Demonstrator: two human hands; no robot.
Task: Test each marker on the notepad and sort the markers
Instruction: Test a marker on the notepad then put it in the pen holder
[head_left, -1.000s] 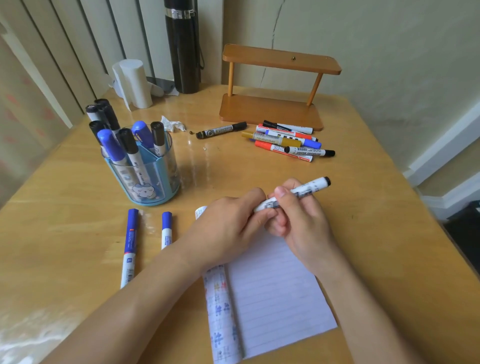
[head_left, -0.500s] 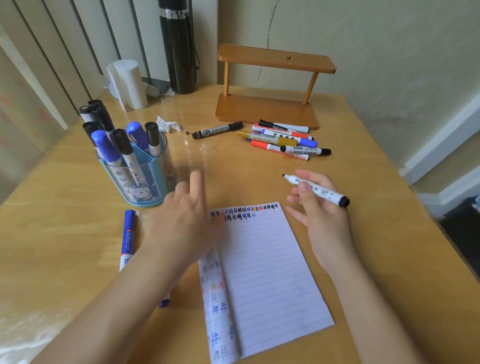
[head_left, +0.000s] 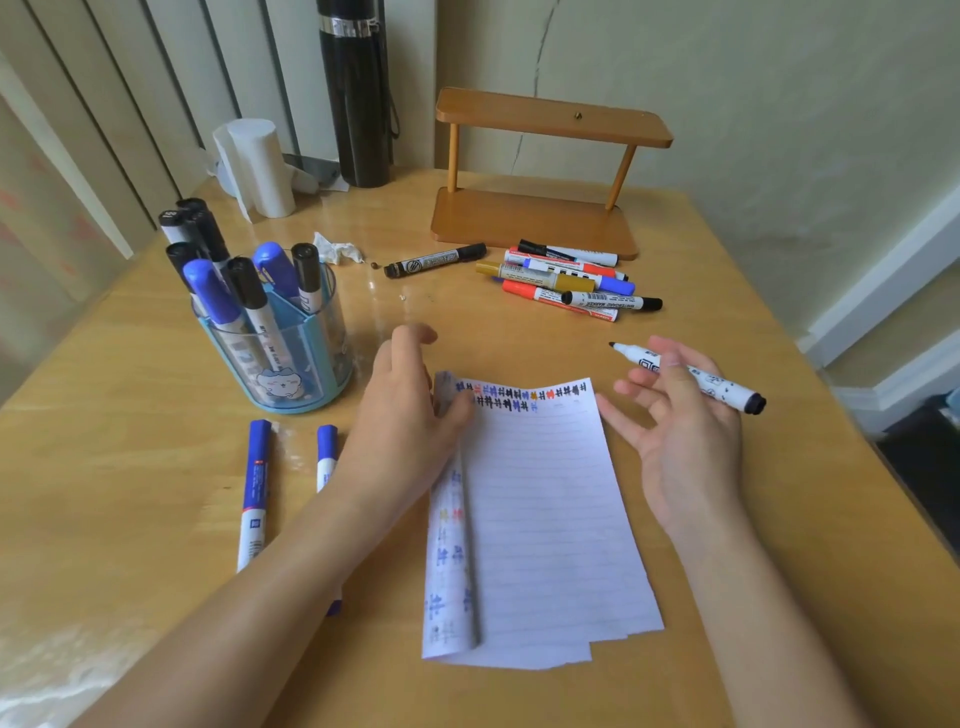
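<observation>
A lined notepad (head_left: 540, 519) lies in front of me, with a row of coloured test marks along its top edge and earlier pages rolled back on its left. My left hand (head_left: 405, 415) presses on the pad's top-left corner, thumb on the page. My right hand (head_left: 680, 415) holds an uncapped black marker (head_left: 691, 376) just right of the pad, tip pointing left, cap pushed onto its rear end. Several untested markers (head_left: 566, 280) lie in a pile farther back. A blue holder (head_left: 275, 353) on the left has several blue and black markers in it.
Two blue markers (head_left: 254, 488) lie on the wooden table left of my forearm. One black marker (head_left: 436, 260) lies alone beside a small wooden shelf (head_left: 540, 171). A black flask (head_left: 356, 93), a white roll (head_left: 257, 166) and crumpled paper (head_left: 337, 249) stand at the back.
My hands pulled apart and the cap came off. My right hand turned the marker tip leftward with the cap on its rear. My left hand came down onto the pad's corner.
</observation>
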